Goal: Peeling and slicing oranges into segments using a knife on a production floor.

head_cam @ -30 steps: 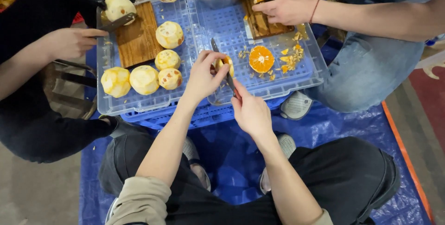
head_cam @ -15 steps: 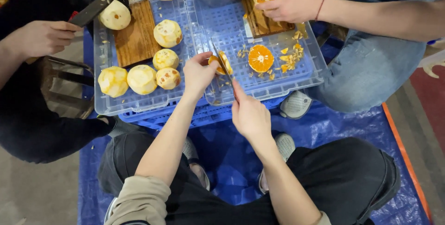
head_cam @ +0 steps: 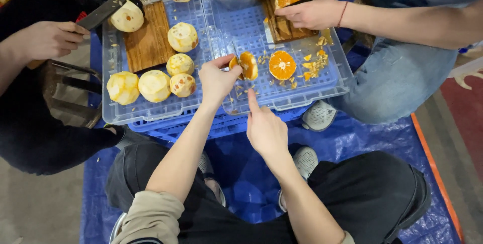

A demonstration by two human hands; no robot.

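Orange half (head_cam: 248,65) sits mid-crate, pinched in left hand (head_cam: 217,77). Right hand (head_cam: 265,127) at its 5 o'clock grips a knife (head_cam: 235,53); the blade reaches the fruit. Risk: the blade slips on wet flesh toward the left fingertips. Second half (head_cam: 282,65) lies at 3 o'clock, peeled oranges (head_cam: 153,85) at 9. Versus one second ago: the cut face is tipped up and the hands sit further apart.

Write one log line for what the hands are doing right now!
left hand: holds orange half | right hand: finger points toward it, knife not clear | below: blue tray | nearby: peeled oranges
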